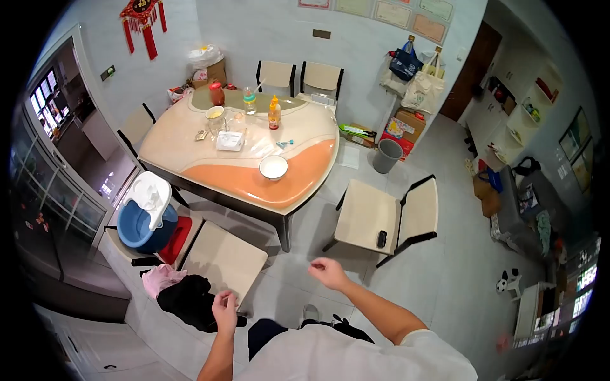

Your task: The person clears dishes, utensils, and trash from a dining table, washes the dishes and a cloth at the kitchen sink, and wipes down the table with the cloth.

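Note:
My left hand (224,311) is in front of a cream chair seat (223,253), with its fingers curled and nothing visible in them. Beside it, black clothing (189,302) and a pink cloth (162,279) hang over a chair's back. My right hand (328,273) hovers above the floor, its fingers loosely closed together and no object showing. The nearest furniture to it is another cream chair (365,213), turned sideways, with a small black object (382,239) on its seat. Both hands appear apart from everything around them.
Ahead stands a table (248,184) bearing a white bowl (274,167), an orange-capped bottle (274,113), a red-lidded jar (216,94) and a tissue pack (229,141). A blue child seat (147,227) is at left. A grey bin (387,156) stands near the wall.

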Action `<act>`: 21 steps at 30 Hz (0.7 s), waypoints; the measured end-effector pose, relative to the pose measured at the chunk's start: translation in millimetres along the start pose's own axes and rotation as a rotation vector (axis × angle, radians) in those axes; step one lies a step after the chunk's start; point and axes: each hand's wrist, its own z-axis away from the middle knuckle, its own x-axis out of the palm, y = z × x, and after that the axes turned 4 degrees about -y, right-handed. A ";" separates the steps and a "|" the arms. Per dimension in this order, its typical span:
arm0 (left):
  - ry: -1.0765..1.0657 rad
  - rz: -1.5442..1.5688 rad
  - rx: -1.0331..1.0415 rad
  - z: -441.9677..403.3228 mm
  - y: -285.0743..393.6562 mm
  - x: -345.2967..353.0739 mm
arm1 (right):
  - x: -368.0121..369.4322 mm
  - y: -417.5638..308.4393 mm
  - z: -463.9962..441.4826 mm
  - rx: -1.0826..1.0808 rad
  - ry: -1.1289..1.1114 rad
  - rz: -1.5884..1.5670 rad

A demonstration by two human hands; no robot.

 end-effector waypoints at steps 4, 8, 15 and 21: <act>-0.073 -0.009 0.005 -52.7 32.4 52.4 | -47.4 -14.8 -89.0 -0.058 0.031 0.039; -0.044 -0.052 0.088 -152.6 54.6 88.5 | -83.3 -38.8 -175.1 -0.120 0.075 0.012; -0.060 0.001 0.236 -342.4 123.2 196.5 | -142.4 -53.9 -336.8 -0.089 0.039 0.018; 0.022 -0.043 -0.008 -393.5 102.8 252.6 | -144.7 -65.7 -451.9 -0.112 -0.045 0.043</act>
